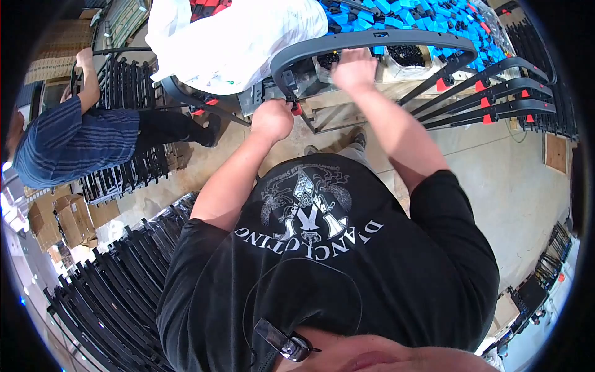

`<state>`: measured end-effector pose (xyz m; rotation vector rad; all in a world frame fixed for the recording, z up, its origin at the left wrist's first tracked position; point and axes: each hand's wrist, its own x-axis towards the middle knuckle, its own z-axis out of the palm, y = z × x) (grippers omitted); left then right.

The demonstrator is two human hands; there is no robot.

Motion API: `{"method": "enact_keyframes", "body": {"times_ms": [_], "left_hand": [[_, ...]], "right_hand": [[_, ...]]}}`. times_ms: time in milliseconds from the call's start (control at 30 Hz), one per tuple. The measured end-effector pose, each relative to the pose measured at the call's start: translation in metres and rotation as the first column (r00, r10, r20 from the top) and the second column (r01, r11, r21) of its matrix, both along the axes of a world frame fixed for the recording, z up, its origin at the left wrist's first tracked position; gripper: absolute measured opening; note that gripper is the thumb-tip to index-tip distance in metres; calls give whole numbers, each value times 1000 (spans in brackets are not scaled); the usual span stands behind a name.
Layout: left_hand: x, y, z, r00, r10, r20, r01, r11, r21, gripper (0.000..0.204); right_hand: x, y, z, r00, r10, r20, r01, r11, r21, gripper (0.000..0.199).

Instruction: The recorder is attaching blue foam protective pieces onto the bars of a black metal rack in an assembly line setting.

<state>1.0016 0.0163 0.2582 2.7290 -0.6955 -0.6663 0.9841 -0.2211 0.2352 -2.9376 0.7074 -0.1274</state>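
A curved black plastic frame [396, 38] lies across a workbench in front of me. My right hand [354, 67] is closed over its upper bar near the middle. My left hand [273, 118] is clenched at the frame's left end, pinching a small red clip [297, 109] against the black corner piece there. Both my forearms reach up from my black shirt. What is under my palms is hidden.
Several black frames with red clips [502, 93] are stacked at the right. A heap of blue parts [427, 18] and a white plastic bag [235, 37] lie on the bench. Black frames [118, 279] are piled lower left. A person in a blue striped shirt [74, 139] bends at the left beside cardboard boxes [65, 220].
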Motion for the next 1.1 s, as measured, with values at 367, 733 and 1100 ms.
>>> {"method": "enact_keyframes", "body": {"times_ms": [367,733,1100], "left_hand": [[-5,9,-4,999,43,8,-42,995,-90,42],[-57,-20,-3,768,-125,-629,-579,285,-764,39],[-91,-33,-7,716,39,-697,-697,94,-711,28]], "right_hand": [[-15,-42,24,902,151,-405,-56,970,237,25],[-141,29,29,960,260,107,-172,245,954,20],[-157,-9,8,934,294,201,-270,219,937,19]]}}
